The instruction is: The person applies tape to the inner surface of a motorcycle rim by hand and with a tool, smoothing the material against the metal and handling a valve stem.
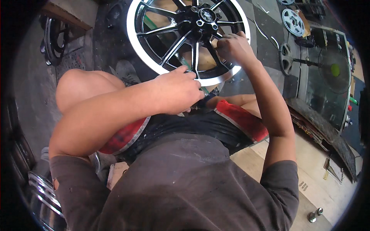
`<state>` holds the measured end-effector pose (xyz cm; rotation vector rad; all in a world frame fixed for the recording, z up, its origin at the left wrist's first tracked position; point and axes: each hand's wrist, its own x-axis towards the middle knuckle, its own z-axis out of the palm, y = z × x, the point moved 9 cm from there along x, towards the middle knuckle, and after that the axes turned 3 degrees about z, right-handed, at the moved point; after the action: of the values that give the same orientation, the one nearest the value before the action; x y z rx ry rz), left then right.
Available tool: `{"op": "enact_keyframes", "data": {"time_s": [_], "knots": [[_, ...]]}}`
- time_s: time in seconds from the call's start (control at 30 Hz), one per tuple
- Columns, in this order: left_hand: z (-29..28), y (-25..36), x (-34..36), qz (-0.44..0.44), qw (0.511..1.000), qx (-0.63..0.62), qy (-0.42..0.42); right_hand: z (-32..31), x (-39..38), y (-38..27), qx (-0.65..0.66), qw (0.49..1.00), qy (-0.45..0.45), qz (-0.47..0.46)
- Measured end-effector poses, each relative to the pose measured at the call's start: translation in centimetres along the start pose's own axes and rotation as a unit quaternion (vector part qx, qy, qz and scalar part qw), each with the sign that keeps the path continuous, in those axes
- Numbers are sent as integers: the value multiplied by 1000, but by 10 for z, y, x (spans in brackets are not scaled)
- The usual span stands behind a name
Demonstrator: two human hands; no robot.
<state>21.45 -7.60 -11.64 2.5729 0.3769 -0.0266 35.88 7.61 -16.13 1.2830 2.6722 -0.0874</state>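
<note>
A black alloy wheel (196, 27) with thin bright-edged spokes and a broad silver rim is in front of my knees. Around the near edge of that rim my left hand (179, 91) is closed, its fingertips partly hidden below the edge. My right hand (236, 49) lies over the spokes at the wheel's right side, fingers bent and pressed together. Whatever those fingers may hold is hidden by the hand. Through the gaps between spokes, a green strip (185, 61) and tan surfaces show under the wheel.
At the right stand a fan (334, 70) and a glass panel (322, 92). Silver wheel covers (293, 22) are at the far right. A small metal cylinder (313, 217) rests on cardboard (308, 192) at lower right. Chrome pipes (46, 196) lie at lower left.
</note>
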Motion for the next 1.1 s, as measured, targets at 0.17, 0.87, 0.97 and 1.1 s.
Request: {"op": "enact_keyframes", "data": {"time_s": [0.17, 0.87, 0.97, 1.1], "knots": [[-2, 5, -5, 6, 1000, 7, 23, 0, -12, -4, -16, 998, -49, -27], [2, 7, -1, 23, 999, 14, 22, 12, -37, 3, 25, 998, -51, -31], [1, 6, -1, 14, 1000, 16, 6, 9, -41, 7, 47, 996, -68, -21], [3, 6, -2, 18, 1000, 14, 13, 2, -35, 5, 57, 997, -37, -38]]}}
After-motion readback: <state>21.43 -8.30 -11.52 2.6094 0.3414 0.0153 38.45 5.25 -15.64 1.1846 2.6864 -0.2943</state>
